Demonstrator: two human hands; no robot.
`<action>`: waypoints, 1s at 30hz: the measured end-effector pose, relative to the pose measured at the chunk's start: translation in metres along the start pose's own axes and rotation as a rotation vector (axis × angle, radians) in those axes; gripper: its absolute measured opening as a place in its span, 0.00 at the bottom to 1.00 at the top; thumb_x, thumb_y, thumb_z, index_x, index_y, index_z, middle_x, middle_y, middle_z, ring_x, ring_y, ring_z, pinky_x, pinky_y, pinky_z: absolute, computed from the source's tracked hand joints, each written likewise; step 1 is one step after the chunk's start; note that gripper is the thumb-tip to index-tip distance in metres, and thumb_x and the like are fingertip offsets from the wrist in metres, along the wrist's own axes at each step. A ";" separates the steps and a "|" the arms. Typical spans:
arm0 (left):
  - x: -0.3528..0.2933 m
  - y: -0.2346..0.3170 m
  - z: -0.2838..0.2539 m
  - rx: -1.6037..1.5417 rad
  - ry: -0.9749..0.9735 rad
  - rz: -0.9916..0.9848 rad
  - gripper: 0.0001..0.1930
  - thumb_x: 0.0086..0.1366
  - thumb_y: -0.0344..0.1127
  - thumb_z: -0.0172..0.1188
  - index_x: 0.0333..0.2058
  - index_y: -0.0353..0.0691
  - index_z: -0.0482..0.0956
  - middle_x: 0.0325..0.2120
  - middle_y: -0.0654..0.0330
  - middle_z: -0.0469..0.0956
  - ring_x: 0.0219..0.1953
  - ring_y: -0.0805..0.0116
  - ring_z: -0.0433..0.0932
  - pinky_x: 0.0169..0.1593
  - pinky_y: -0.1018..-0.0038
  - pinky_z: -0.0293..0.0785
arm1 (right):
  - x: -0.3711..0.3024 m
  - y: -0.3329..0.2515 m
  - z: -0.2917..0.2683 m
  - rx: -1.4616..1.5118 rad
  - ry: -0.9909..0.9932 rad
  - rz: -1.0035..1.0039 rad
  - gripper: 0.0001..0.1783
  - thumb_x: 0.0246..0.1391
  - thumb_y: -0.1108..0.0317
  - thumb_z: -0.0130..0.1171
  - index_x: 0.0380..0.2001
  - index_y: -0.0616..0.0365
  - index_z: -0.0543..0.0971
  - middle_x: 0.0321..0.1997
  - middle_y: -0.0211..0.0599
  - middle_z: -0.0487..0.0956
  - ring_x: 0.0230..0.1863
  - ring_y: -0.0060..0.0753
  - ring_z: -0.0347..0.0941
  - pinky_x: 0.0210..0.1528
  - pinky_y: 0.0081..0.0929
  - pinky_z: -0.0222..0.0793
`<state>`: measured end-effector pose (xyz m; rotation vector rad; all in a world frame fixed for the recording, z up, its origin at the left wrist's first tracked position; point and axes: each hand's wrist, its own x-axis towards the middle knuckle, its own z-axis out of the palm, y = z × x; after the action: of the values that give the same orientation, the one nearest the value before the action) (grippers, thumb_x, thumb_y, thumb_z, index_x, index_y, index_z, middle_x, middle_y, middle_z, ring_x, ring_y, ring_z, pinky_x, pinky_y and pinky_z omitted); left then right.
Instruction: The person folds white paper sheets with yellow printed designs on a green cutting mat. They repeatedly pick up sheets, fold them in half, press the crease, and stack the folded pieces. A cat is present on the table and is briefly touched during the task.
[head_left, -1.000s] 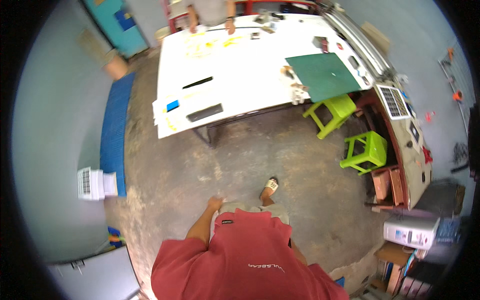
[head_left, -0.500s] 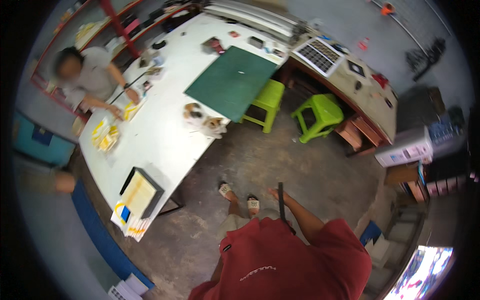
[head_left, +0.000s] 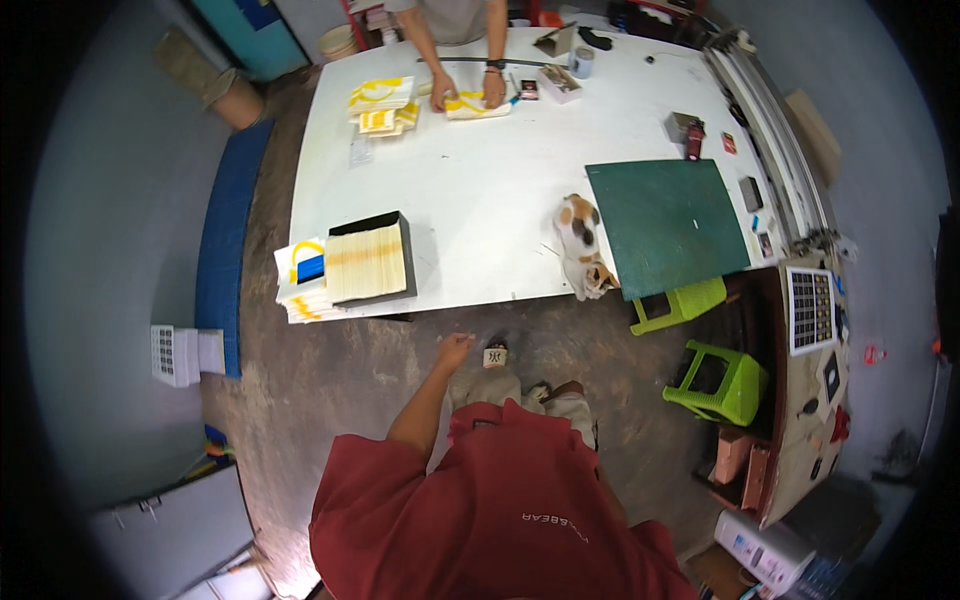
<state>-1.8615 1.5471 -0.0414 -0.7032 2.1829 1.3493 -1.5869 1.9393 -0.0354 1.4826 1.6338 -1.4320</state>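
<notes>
My left hand (head_left: 456,350) hangs over the floor just short of the table's near edge. Its fingers are loosely bent and I see nothing in it. My right hand is hidden behind my body. On the white table (head_left: 480,200), nearest my left hand, stands a black box (head_left: 406,250) packed with cream sheets (head_left: 366,262). White-and-yellow packets (head_left: 305,300) lie stacked beside it with a blue piece (head_left: 311,268) on top. A calico cat (head_left: 580,235) lies at the near edge, against a green cutting mat (head_left: 665,225).
Across the table a person's hands (head_left: 468,97) handle a yellow-and-white packet, beside a pile of similar packets (head_left: 384,100). Green stools (head_left: 718,385) stand at the right, near a side bench (head_left: 805,420). A blue mat (head_left: 228,240) runs along the left wall.
My view has turned left, so the table now faces me squarely. My left hand has come into sight. My right hand and the dark strip by it have gone out of sight.
</notes>
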 end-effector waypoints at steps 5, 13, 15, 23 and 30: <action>-0.026 -0.058 0.020 0.041 0.071 -0.128 0.24 0.62 0.51 0.63 0.42 0.32 0.84 0.40 0.47 0.84 0.44 0.54 0.82 0.48 0.63 0.76 | 0.052 -0.071 -0.010 0.192 -0.103 0.029 0.44 0.64 0.38 0.50 0.71 0.61 0.60 0.63 0.49 0.70 0.58 0.45 0.71 0.57 0.41 0.70; -0.145 -0.061 0.061 0.224 -0.010 -0.435 0.35 0.61 0.62 0.58 0.48 0.30 0.81 0.47 0.38 0.80 0.53 0.44 0.79 0.57 0.59 0.74 | 0.125 -0.160 -0.044 0.437 -0.212 0.216 0.43 0.66 0.40 0.50 0.71 0.62 0.58 0.66 0.50 0.68 0.61 0.49 0.70 0.58 0.43 0.70; -0.170 -0.086 0.072 0.071 0.142 -0.541 0.36 0.61 0.63 0.57 0.49 0.31 0.81 0.50 0.39 0.79 0.55 0.43 0.77 0.58 0.58 0.73 | 0.140 -0.172 -0.035 0.405 -0.265 0.197 0.43 0.66 0.41 0.49 0.72 0.62 0.57 0.67 0.51 0.67 0.61 0.49 0.70 0.58 0.44 0.70; -0.195 -0.129 0.099 0.004 0.261 -0.623 0.35 0.59 0.65 0.58 0.49 0.36 0.82 0.49 0.42 0.81 0.55 0.44 0.78 0.58 0.58 0.73 | 0.217 -0.290 -0.014 0.119 -0.514 -0.164 0.26 0.64 0.65 0.53 0.64 0.59 0.65 0.56 0.59 0.74 0.49 0.47 0.78 0.47 0.39 0.78; -0.170 -0.135 0.091 0.020 0.121 -0.615 0.32 0.64 0.59 0.52 0.50 0.34 0.81 0.54 0.40 0.77 0.59 0.42 0.74 0.61 0.57 0.71 | 0.176 -0.275 -0.012 -0.221 -0.191 -0.326 0.13 0.64 0.72 0.49 0.50 0.62 0.74 0.34 0.49 0.83 0.29 0.36 0.79 0.32 0.32 0.76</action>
<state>-1.6349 1.6079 -0.0600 -1.3389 1.8288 0.9764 -1.8862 2.0600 -0.0872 0.9594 1.9014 -1.4517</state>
